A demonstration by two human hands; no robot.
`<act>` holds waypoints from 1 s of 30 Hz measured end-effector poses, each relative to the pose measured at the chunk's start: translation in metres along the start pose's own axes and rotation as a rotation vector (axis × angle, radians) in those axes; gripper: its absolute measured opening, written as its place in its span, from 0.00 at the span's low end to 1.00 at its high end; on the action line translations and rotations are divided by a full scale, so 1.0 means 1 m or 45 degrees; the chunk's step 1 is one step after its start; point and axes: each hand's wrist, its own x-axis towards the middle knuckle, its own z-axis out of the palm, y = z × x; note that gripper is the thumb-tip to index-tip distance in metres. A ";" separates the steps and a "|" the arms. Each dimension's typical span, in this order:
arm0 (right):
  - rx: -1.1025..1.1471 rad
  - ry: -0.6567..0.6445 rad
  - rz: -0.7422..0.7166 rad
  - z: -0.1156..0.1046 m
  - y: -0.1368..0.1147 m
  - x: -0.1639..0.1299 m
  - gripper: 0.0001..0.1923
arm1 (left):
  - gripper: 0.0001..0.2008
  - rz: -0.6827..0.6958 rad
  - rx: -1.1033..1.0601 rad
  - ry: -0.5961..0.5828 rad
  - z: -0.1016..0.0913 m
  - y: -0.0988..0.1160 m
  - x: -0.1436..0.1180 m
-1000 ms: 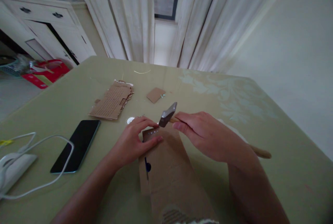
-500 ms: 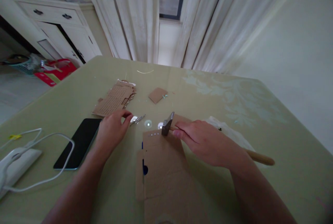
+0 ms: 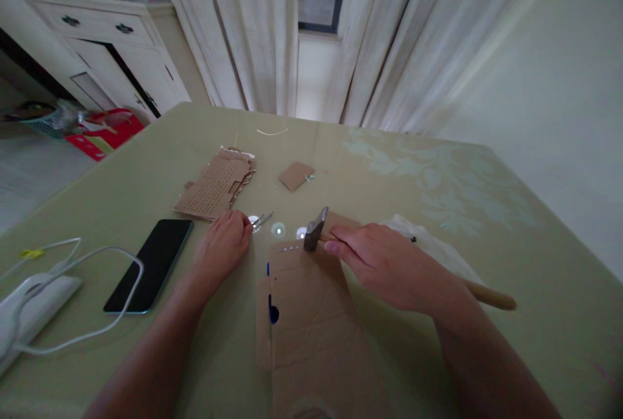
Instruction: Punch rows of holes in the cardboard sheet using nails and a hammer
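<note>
My right hand (image 3: 384, 263) grips a hammer (image 3: 316, 229) by its wooden handle, close behind the metal head. The head rests at the far edge of a brown cardboard piece (image 3: 311, 302), and the handle's end sticks out past my wrist. Beside the head, a short row of small shiny nail heads (image 3: 289, 250) shows in the cardboard. To the left, my left hand (image 3: 226, 244) has its fingers closed at the near end of a small bunch of thin metal nails (image 3: 263, 219) lying on the table. The fingertips are partly hidden.
A perforated cardboard sheet (image 3: 214, 185) and a small cardboard square (image 3: 296, 176) lie farther back. On the left are a black phone (image 3: 150, 266), a white power strip (image 3: 41, 305) and its looped cable (image 3: 139, 276). A crumpled white plastic bag (image 3: 438, 247) lies behind my right hand.
My left hand has turned and its fingers have curled in at the nails, which have shifted slightly. My right hand and the hammer have stayed in place.
</note>
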 end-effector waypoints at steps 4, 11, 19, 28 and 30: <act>-0.008 0.005 0.026 0.001 0.000 0.000 0.19 | 0.09 -0.026 -0.042 0.049 -0.006 0.005 0.003; -0.009 0.002 0.028 0.000 -0.001 0.000 0.19 | 0.10 0.139 -0.886 0.252 -0.030 0.046 -0.008; -0.030 0.010 -0.043 0.003 0.004 0.000 0.19 | 0.06 0.210 -1.032 0.104 -0.030 0.073 -0.026; -0.039 0.027 -0.047 -0.002 0.005 0.000 0.19 | 0.05 0.402 -0.887 0.146 -0.030 0.075 -0.024; -0.058 0.022 -0.009 -0.006 0.006 -0.003 0.18 | 0.05 0.409 -0.878 0.137 -0.031 0.076 -0.025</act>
